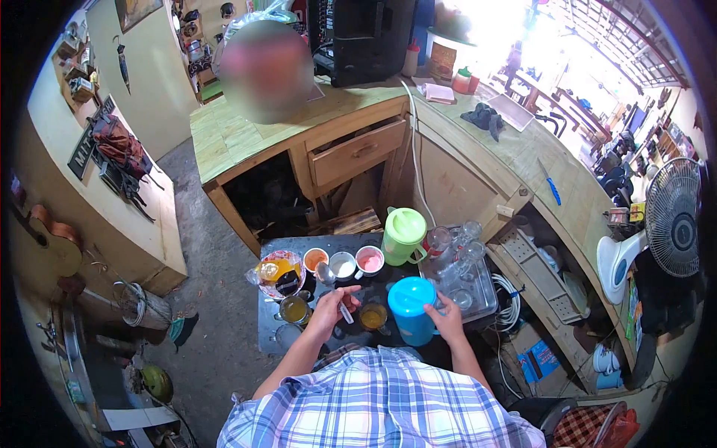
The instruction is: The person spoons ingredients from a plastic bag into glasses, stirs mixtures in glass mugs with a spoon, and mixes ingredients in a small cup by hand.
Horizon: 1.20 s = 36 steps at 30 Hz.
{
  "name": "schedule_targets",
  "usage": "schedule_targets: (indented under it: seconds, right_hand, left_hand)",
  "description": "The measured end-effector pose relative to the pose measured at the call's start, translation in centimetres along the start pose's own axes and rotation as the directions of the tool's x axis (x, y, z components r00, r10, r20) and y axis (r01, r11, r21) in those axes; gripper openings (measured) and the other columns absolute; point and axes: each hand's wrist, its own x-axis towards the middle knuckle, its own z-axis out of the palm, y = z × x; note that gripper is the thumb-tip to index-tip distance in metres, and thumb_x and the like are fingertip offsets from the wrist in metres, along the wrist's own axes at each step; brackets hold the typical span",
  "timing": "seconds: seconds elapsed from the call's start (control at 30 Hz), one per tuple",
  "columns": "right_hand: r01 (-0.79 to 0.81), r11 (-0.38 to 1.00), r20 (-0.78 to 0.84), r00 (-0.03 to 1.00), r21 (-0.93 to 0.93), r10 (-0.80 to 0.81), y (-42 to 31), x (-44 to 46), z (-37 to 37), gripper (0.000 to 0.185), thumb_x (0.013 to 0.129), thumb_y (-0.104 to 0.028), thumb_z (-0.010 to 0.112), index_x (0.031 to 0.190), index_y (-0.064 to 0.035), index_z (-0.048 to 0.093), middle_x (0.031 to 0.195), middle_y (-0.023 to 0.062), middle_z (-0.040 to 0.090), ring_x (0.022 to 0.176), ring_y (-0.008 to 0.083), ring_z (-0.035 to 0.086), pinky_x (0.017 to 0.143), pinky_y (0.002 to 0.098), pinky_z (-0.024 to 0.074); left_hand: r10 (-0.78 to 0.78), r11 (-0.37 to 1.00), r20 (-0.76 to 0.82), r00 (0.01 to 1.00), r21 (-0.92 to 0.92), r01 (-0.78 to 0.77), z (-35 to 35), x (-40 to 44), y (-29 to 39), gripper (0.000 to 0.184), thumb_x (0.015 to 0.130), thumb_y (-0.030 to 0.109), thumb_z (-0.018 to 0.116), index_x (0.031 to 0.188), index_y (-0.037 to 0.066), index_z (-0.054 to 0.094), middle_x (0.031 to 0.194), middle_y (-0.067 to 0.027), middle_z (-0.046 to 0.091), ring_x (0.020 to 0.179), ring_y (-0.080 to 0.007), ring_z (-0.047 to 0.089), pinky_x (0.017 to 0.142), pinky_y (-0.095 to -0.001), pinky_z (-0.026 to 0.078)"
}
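Observation:
My left hand is closed around a metal spoon, whose bowl points away from me near the row of cups. My right hand is closed at the right side of a blue lidded pitcher, which stands upright; its handle is hidden by my fingers. Between my hands is a glass mug of yellowish drink. A second mug of similar drink is left of my left hand. Beyond are cups of orange powder, white powder and a pink substance.
A green lidded pitcher stands behind the blue one. Clear glasses lie on a tray to the right. A plate with orange and dark packets sits at the left. Past the dark table are a wooden counter and a fan.

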Motion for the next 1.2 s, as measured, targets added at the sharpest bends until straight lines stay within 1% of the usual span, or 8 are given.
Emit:
schedule_targets:
  seconds: [0.2, 0.37, 0.47, 0.5, 0.57, 0.67, 0.93, 1.2]
  right_hand:
    - [0.065, 0.947, -0.369, 0.927, 0.316, 0.059, 5.4, 1.6, 3.6, 0.078, 0.080, -0.027, 0.076, 0.137, 0.0080, 0.036, 0.116, 0.0182, 0.059, 0.095, 0.0204, 0.061, 0.081, 0.0309, 0.0493]
    - [0.094, 0.987, -0.457, 0.889, 0.132, -0.024, 3.2, 1.3, 5.7, 0.082, 0.079, -0.034, 0.076, 0.137, 0.0075, 0.035, 0.123, 0.0244, 0.053, 0.109, 0.0288, 0.054, 0.094, 0.0398, 0.0404]
    - [0.277, 0.695, -0.429, 0.620, -0.664, -0.657, -3.8, -1.1, 5.5, 0.063, 0.081, -0.030, 0.074, 0.124, 0.0068, 0.048, 0.108, 0.0227, 0.061, 0.093, 0.0193, 0.060, 0.083, 0.0340, 0.0466]
    - [0.275, 0.695, -0.429, 0.621, -0.665, -0.656, -5.0, -1.8, 5.8, 0.063, 0.081, -0.030, 0.074, 0.124, 0.0068, 0.048, 0.108, 0.0227, 0.061, 0.093, 0.0193, 0.060, 0.083, 0.0340, 0.0466]
    - [0.208, 0.977, 0.081, 0.974, 0.054, -0.212, -6.3, -2.8, 6.6, 0.037, 0.088, -0.026, 0.067, 0.108, 0.0037, 0.061, 0.091, 0.0154, 0.066, 0.073, 0.0146, 0.061, 0.069, 0.0282, 0.0493]
    - [-0.248, 0.935, 0.528, 0.845, 0.254, 0.081, -4.6, -3.0, 8.6, 0.021, 0.096, -0.021, 0.057, 0.090, -0.0021, 0.065, 0.076, 0.0024, 0.065, 0.064, 0.0079, 0.059, 0.058, 0.0211, 0.0455]
    - [-0.231, 0.904, 0.320, 0.941, 0.359, 0.113, -5.4, -3.4, 7.0, 0.019, 0.096, -0.014, 0.055, 0.103, 0.0008, 0.066, 0.072, 0.0011, 0.062, 0.059, 0.0058, 0.055, 0.056, 0.0192, 0.0438]
    - [0.201, 0.899, 0.153, 0.976, -0.388, -0.152, -7.9, -3.6, 1.6, 0.019, 0.084, -0.013, 0.064, 0.099, -0.0046, 0.072, 0.068, 0.0110, 0.065, 0.063, 0.0186, 0.063, 0.060, 0.0312, 0.0489]
  left_hand:
    - [-0.005, 1.000, 0.050, 0.999, -0.005, 0.005, 0.5, 0.0, -0.6, 0.047, 0.104, 0.034, 0.030, 0.126, 0.004, 0.057, 0.092, -0.0024, 0.062, 0.086, -0.0110, 0.057, 0.083, -0.0269, 0.046]
    - [-0.019, 0.997, 0.084, 0.996, 0.070, 0.013, 1.0, -0.3, -0.6, 0.052, 0.104, 0.038, 0.027, 0.128, 0.000, 0.054, 0.098, -0.0065, 0.062, 0.096, -0.0169, 0.060, 0.093, -0.0324, 0.047]
    - [0.010, 0.994, 0.112, 0.994, 0.105, -0.022, 1.9, -0.5, -0.5, 0.053, 0.104, 0.040, 0.028, 0.130, 0.002, 0.054, 0.107, -0.0083, 0.063, 0.099, -0.0163, 0.059, 0.093, -0.0311, 0.045]
    - [0.039, 0.993, 0.142, 0.989, 0.104, -0.054, 2.1, -0.5, -0.6, 0.054, 0.103, 0.042, 0.029, 0.131, 0.004, 0.054, 0.109, -0.0075, 0.062, 0.100, -0.0151, 0.058, 0.091, -0.0296, 0.044]
    - [0.047, 0.994, 0.164, 0.985, 0.088, -0.062, 2.4, 0.0, -1.4, 0.054, 0.103, 0.042, 0.029, 0.131, 0.004, 0.053, 0.111, -0.0086, 0.062, 0.101, -0.0157, 0.058, 0.091, -0.0296, 0.045]
    - [0.051, 0.994, 0.167, 0.985, 0.089, -0.066, 3.3, 0.2, -2.2, 0.054, 0.103, 0.043, 0.028, 0.131, 0.004, 0.053, 0.113, -0.0099, 0.061, 0.102, -0.0163, 0.058, 0.089, -0.0291, 0.046]
    - [0.063, 0.986, 0.147, 0.987, 0.146, -0.084, 3.4, -0.2, -3.5, 0.043, 0.097, 0.029, 0.053, 0.131, 0.001, 0.052, 0.117, -0.0090, 0.059, 0.101, -0.0144, 0.057, 0.087, -0.0278, 0.047]
    - [0.075, 0.775, -0.044, 0.996, 0.631, -0.030, -1.9, -0.7, -6.2, 0.054, 0.069, 0.015, 0.084, 0.112, -0.001, 0.055, 0.090, -0.0055, 0.063, 0.082, -0.0133, 0.061, 0.076, -0.0280, 0.051]
